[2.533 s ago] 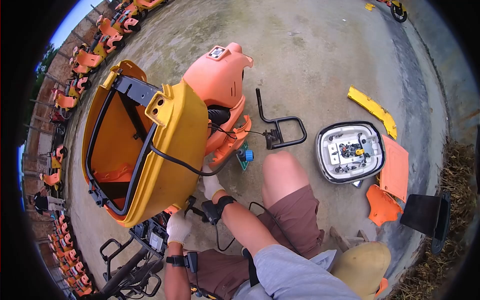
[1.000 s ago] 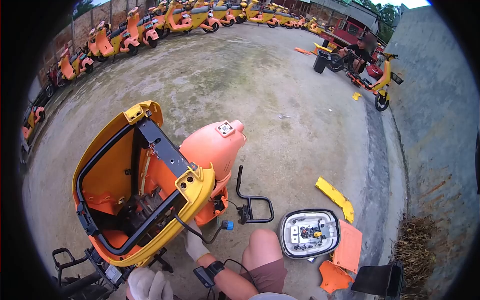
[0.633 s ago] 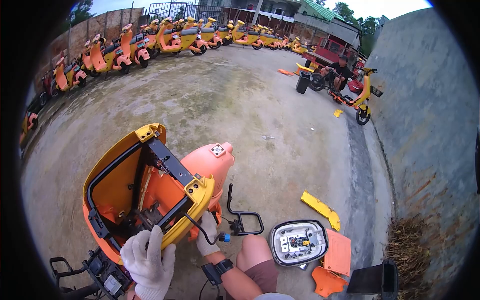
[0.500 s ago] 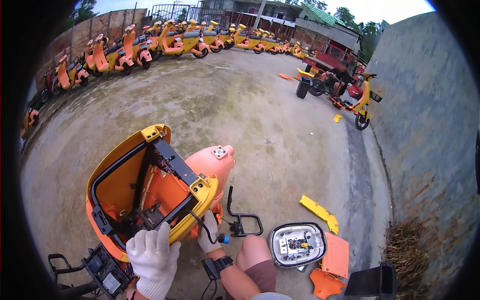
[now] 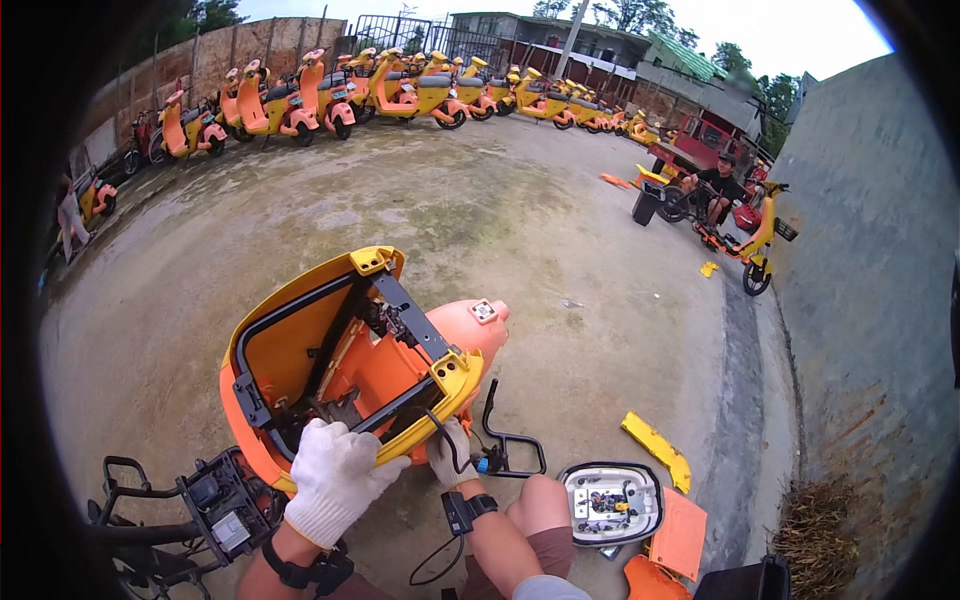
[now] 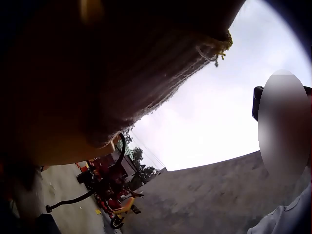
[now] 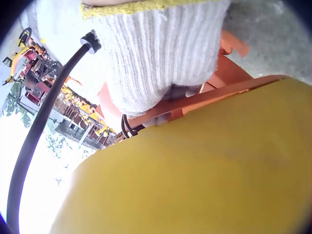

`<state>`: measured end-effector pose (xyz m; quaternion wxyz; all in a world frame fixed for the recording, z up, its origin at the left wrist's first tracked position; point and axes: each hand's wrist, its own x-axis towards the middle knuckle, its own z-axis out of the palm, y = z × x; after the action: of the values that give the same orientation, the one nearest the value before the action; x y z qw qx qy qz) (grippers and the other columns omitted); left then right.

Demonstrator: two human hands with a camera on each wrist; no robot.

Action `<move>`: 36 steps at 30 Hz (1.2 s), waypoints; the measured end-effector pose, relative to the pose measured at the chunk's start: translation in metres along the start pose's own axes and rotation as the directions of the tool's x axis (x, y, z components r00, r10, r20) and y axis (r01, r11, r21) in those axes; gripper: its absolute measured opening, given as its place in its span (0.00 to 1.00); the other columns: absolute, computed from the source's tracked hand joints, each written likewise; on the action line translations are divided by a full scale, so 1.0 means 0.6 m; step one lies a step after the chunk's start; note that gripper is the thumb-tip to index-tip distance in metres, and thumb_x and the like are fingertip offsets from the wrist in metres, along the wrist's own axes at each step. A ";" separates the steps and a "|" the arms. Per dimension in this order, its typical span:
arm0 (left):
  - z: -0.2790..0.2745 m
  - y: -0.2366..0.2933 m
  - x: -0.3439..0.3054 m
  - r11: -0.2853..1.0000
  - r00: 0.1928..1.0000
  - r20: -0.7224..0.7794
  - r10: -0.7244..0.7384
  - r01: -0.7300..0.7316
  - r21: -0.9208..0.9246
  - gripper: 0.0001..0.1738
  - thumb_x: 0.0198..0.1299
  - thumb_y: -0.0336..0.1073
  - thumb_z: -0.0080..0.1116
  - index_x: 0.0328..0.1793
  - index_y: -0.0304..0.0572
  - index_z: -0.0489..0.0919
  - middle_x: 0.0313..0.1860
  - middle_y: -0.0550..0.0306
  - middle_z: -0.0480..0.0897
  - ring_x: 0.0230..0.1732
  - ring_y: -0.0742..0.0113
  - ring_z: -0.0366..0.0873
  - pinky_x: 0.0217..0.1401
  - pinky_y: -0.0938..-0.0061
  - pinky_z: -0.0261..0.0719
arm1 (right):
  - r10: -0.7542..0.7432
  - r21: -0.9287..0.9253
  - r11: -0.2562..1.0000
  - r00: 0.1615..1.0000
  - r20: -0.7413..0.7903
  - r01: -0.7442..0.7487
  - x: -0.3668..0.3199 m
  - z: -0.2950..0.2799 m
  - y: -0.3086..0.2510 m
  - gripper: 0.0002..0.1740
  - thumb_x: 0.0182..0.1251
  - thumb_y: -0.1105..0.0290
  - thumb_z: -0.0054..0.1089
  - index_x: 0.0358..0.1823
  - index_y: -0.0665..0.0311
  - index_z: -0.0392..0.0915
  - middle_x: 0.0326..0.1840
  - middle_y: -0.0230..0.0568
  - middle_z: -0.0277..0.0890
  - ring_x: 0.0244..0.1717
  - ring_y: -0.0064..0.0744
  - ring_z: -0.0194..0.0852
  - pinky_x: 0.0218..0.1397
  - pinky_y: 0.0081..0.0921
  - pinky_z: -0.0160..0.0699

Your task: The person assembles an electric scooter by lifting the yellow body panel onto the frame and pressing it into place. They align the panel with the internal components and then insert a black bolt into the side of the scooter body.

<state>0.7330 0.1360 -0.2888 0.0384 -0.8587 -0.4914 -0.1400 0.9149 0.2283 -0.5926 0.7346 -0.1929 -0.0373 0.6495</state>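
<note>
A yellow and orange scooter body shell, open at the top with a black seal around the opening, stands before me. My left hand, in a white knit glove, grips its near rim, fingers over the edge and thumb outside. In the left wrist view, that glove is a dark close-up. My gloved right hand reaches to the shell's right side, by the salmon front panel. The right wrist view has this glove at an orange edge, fingertips hidden. A black cable bends past it.
A black tube frame lies right of the shell. Beyond my knee are a white-lined seat base, a yellow strip and an orange panel. The scooter chassis is at left; a wall bounds the right.
My left hand has come up from below the shell, spread its fingers at the near rim, then curled over it. The right hand stays beside the shell. The head view has tilted up.
</note>
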 end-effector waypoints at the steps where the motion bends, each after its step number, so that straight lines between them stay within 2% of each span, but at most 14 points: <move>1: 0.012 -0.007 -0.003 0.999 1.000 -0.015 0.004 -0.004 -0.045 0.25 0.52 0.60 0.68 0.24 0.45 0.84 0.18 0.55 0.78 0.27 0.58 0.77 0.39 0.64 0.71 | -0.033 -0.038 0.999 0.996 -0.082 0.030 0.011 -0.006 0.006 0.11 0.79 0.75 0.43 0.54 0.65 0.75 0.52 0.40 0.81 0.52 0.32 0.80 0.63 0.27 0.80; 2: 0.009 -0.010 -0.003 0.999 0.999 0.042 -0.007 0.008 -0.031 0.25 0.52 0.60 0.68 0.25 0.44 0.84 0.18 0.55 0.77 0.27 0.58 0.78 0.39 0.64 0.71 | -0.005 -0.124 0.992 0.992 -0.127 -0.011 -0.019 0.041 -0.007 0.10 0.80 0.63 0.49 0.49 0.59 0.77 0.44 0.29 0.79 0.44 0.22 0.78 0.50 0.21 0.77; 5: 0.009 -0.013 -0.008 0.998 0.998 0.031 -0.055 0.055 -0.001 0.26 0.52 0.64 0.67 0.31 0.47 0.89 0.18 0.54 0.78 0.27 0.57 0.74 0.38 0.65 0.71 | -0.032 -0.173 0.985 0.997 -0.075 0.018 -0.022 0.043 -0.006 0.15 0.82 0.61 0.44 0.53 0.60 0.77 0.48 0.31 0.80 0.49 0.22 0.78 0.53 0.23 0.76; 8: 0.020 -0.005 -0.002 1.000 1.000 0.016 -0.017 0.017 0.006 0.25 0.53 0.60 0.68 0.25 0.45 0.85 0.18 0.54 0.77 0.25 0.57 0.76 0.38 0.64 0.72 | -0.134 -0.516 0.847 0.991 0.030 0.130 -0.005 -0.013 -0.001 0.19 0.82 0.57 0.41 0.58 0.62 0.75 0.54 0.34 0.78 0.51 0.28 0.77 0.55 0.27 0.76; 11: -0.004 0.019 0.009 0.992 0.990 0.074 -0.117 0.113 0.051 0.25 0.53 0.61 0.67 0.27 0.46 0.87 0.18 0.54 0.78 0.25 0.57 0.76 0.38 0.65 0.71 | -0.155 -0.469 0.880 0.980 -0.124 0.080 -0.045 0.019 0.019 0.24 0.81 0.52 0.43 0.59 0.64 0.75 0.55 0.37 0.78 0.53 0.33 0.76 0.58 0.29 0.75; 14: 0.010 0.012 0.008 0.987 0.984 0.085 -0.159 0.157 0.025 0.28 0.50 0.62 0.69 0.27 0.41 0.87 0.20 0.50 0.78 0.28 0.55 0.77 0.35 0.63 0.74 | -0.091 -0.701 0.711 0.981 -0.169 -0.055 -0.054 -0.092 0.130 0.27 0.80 0.50 0.45 0.69 0.61 0.70 0.65 0.39 0.74 0.65 0.34 0.71 0.65 0.32 0.70; 16: 0.006 0.012 0.010 0.986 0.978 0.125 -0.165 0.168 -0.014 0.28 0.50 0.62 0.69 0.27 0.40 0.87 0.19 0.49 0.79 0.26 0.55 0.78 0.32 0.64 0.75 | 0.281 -0.485 0.781 0.915 -0.291 -0.394 -0.112 -0.054 0.144 0.34 0.79 0.45 0.46 0.75 0.61 0.64 0.75 0.44 0.65 0.74 0.41 0.63 0.72 0.40 0.64; 19: -0.006 0.003 0.019 0.978 0.957 0.223 -0.186 0.202 -0.054 0.29 0.53 0.63 0.66 0.29 0.40 0.88 0.18 0.46 0.80 0.20 0.53 0.81 0.26 0.66 0.77 | 0.574 -0.192 0.766 0.787 -0.225 -0.614 -0.129 -0.070 0.187 0.40 0.78 0.42 0.43 0.80 0.62 0.52 0.81 0.55 0.50 0.78 0.53 0.55 0.76 0.51 0.59; 20: -0.016 0.003 0.022 0.983 0.959 0.237 -0.156 0.173 -0.054 0.30 0.54 0.63 0.65 0.28 0.40 0.87 0.17 0.46 0.79 0.22 0.51 0.81 0.28 0.65 0.77 | 0.575 -0.144 0.775 0.782 -0.243 -0.615 -0.123 -0.085 0.207 0.36 0.79 0.47 0.46 0.78 0.63 0.56 0.77 0.53 0.58 0.75 0.51 0.61 0.74 0.48 0.65; 21: -0.008 -0.006 0.013 0.986 0.979 0.171 -0.109 0.128 -0.107 0.30 0.55 0.63 0.64 0.27 0.40 0.87 0.17 0.45 0.79 0.23 0.49 0.81 0.31 0.63 0.78 | 0.495 -0.357 0.808 0.869 -0.022 -0.469 -0.121 -0.053 0.207 0.31 0.79 0.55 0.49 0.76 0.63 0.59 0.71 0.50 0.67 0.69 0.49 0.70 0.70 0.44 0.72; 22: -0.008 -0.008 0.010 0.975 0.977 0.173 -0.125 0.153 -0.158 0.30 0.56 0.63 0.64 0.26 0.39 0.86 0.18 0.44 0.79 0.25 0.47 0.81 0.33 0.61 0.78 | 0.399 -0.419 0.793 0.897 -0.190 -0.442 -0.127 -0.038 0.215 0.26 0.79 0.64 0.49 0.73 0.63 0.61 0.66 0.47 0.72 0.65 0.48 0.75 0.66 0.41 0.76; 25: -0.016 -0.009 0.012 0.977 0.938 0.318 -0.141 0.183 -0.108 0.26 0.53 0.62 0.65 0.35 0.45 0.87 0.24 0.48 0.83 0.32 0.49 0.85 0.37 0.59 0.83 | 0.356 -0.376 0.808 0.885 -0.301 -0.453 -0.113 -0.032 0.216 0.25 0.79 0.64 0.49 0.73 0.63 0.62 0.66 0.47 0.73 0.65 0.47 0.75 0.66 0.40 0.76; 27: -0.003 -0.010 0.003 0.978 0.979 0.161 -0.122 0.147 -0.149 0.30 0.54 0.64 0.64 0.28 0.40 0.86 0.19 0.47 0.80 0.27 0.47 0.82 0.36 0.60 0.81 | 0.347 -0.324 0.833 0.880 -0.324 -0.447 -0.096 -0.035 0.212 0.25 0.79 0.63 0.48 0.73 0.63 0.62 0.66 0.47 0.73 0.64 0.47 0.75 0.65 0.40 0.77; 36: -0.006 -0.016 0.005 0.966 0.969 0.222 -0.109 0.156 -0.206 0.27 0.55 0.63 0.64 0.32 0.44 0.87 0.20 0.48 0.79 0.28 0.48 0.80 0.34 0.60 0.78 | 0.343 -0.215 0.884 0.888 -0.305 -0.415 -0.029 -0.048 0.197 0.25 0.79 0.62 0.47 0.72 0.62 0.63 0.65 0.46 0.74 0.63 0.45 0.76 0.63 0.38 0.78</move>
<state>0.7254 0.1427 -0.2855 -0.1192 -0.8326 -0.5306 -0.1053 0.8099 0.2145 -0.6548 0.5565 -0.3790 0.0076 0.7393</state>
